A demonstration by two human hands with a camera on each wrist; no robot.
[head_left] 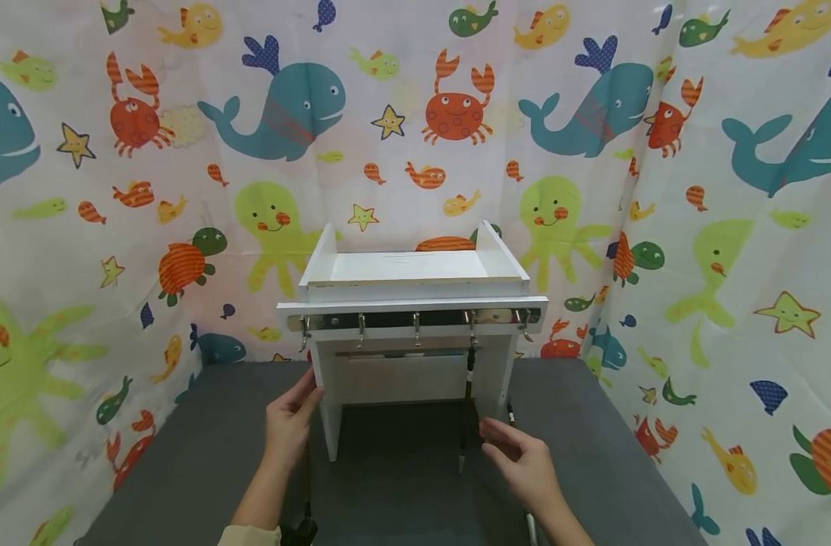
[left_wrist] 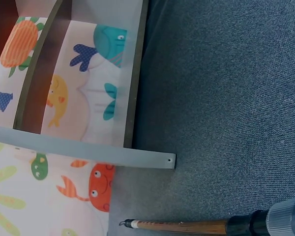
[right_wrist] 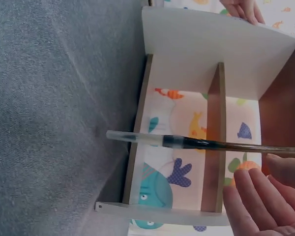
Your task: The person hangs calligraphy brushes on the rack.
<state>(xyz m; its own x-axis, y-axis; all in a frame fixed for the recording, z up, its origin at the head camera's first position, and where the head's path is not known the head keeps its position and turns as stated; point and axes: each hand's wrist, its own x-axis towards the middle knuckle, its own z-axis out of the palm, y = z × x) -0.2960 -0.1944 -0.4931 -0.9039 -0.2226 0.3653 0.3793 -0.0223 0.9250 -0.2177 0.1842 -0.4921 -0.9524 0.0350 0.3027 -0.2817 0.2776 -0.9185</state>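
Note:
A white wooden rack (head_left: 415,290) with several metal hooks stands on the grey surface. From one hook toward the right hangs a slender brush (head_left: 468,379); in the right wrist view, a clear cap covers the tip of this hanging brush (right_wrist: 187,142). My right hand (head_left: 521,462) is just right of it, fingers extended and slightly bent, apparently holding nothing. My left hand (head_left: 294,413) is at the outer face of the rack's left side panel (head_left: 328,402); its fingertips are partly hidden behind the panel's edge, so contact is unclear.
Another brush (left_wrist: 182,227) with a wooden handle lies left of the rack, beneath my left forearm in the head view. A white-ended stick (head_left: 531,527) lies partly hidden by my right hand. A sea-animal printed curtain (head_left: 388,182) surrounds the grey surface (head_left: 586,425).

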